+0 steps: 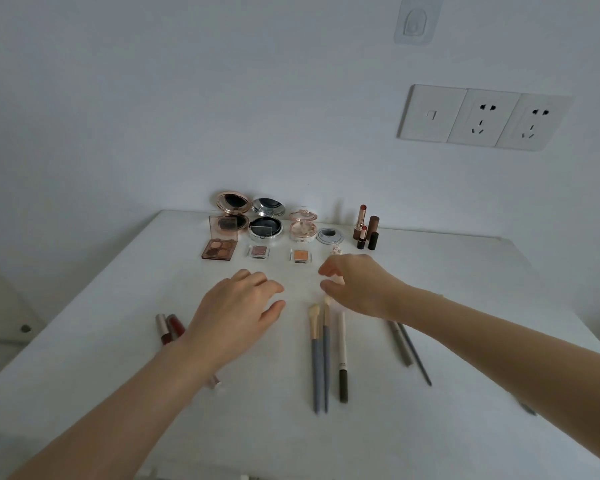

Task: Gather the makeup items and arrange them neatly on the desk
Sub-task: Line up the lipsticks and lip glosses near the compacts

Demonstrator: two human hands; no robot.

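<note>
Mostly arranged already: compacts and lipsticks rowed at upper centre of desk; brushes lined lower centre; left hand spread, empty; right hand fingers curled, apparently around a small pale item, hard to tell; next: place it in the row.

The desk is white, and the wall behind it is pale grey-white. At the far left, a brown palette shows four brown and tan squares. Next to it sit a small pink square and a small orange square. The near brushes have blue-grey handles and cream tips. The lipsticks at the far right are brown and red. A dark red tube lies near the left.
</note>
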